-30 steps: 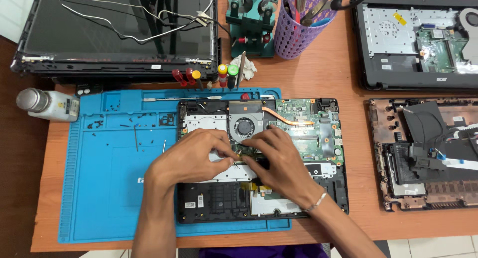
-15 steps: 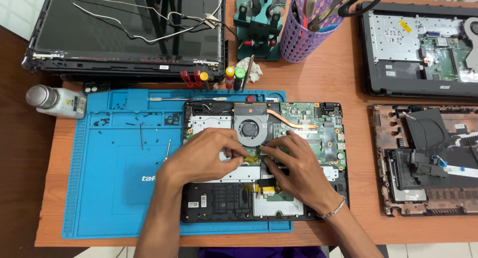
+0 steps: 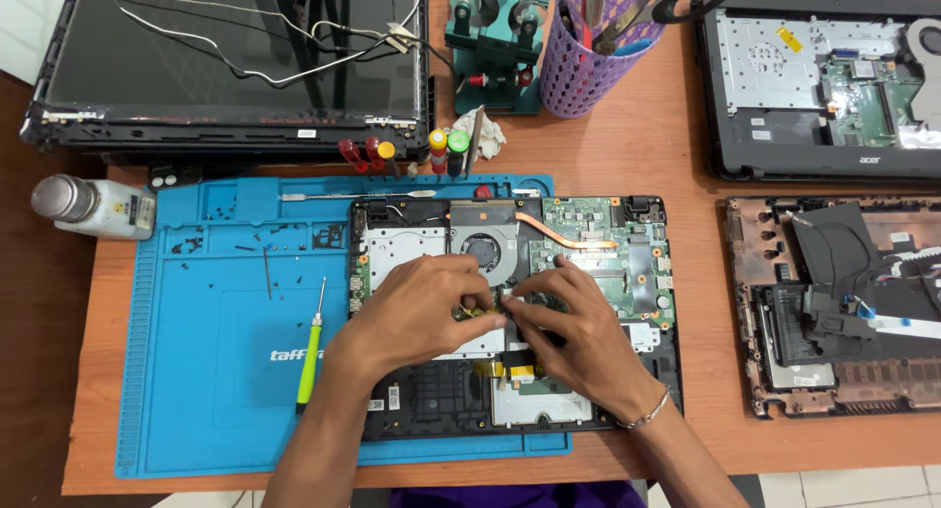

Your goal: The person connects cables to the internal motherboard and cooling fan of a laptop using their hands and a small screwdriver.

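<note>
Fingers [image 3: 485, 310] of both hands meet at the centre of the frame, pinched together over a small yellowish flat ribbon cable [image 3: 478, 314] just below the cooling fan [image 3: 487, 251] of an opened laptop base [image 3: 627, 410]. Left hand [image 3: 421, 307] comes in from the lower left, right hand [image 3: 573, 331] from the lower right with a thin bracelet at the wrist; the fingertips touch or nearly touch, and both appear closed on the cable or its connector, though the exact contact is hidden under the knuckles. Laptop base lies on a blue work mat [image 3: 196, 371] on the wooden table [image 3: 627, 155]. Judged handling: the cable is light, thin and flexible, easily creased or torn, and its connector latch is fragile; hold is best taken at the stiffened end near the connector, not mid-length. The green circuit board [image 3: 588, 224] with its copper heat pipe [image 3: 559, 235] is rigid but sensitive and should be touched at the edges. A green-handled screwdriver [image 3: 311, 356] lies on the mat left of the hands, loose screws scattered above it. Upper left holds a detached screen panel [image 3: 196, 86] with trailing wires; a white bottle [image 3: 93, 206] lies at the left edge. Two more opened laptop bases [image 3: 833, 302] sit at the right, a purple tool holder [image 3: 588, 67] at top centre.
</note>
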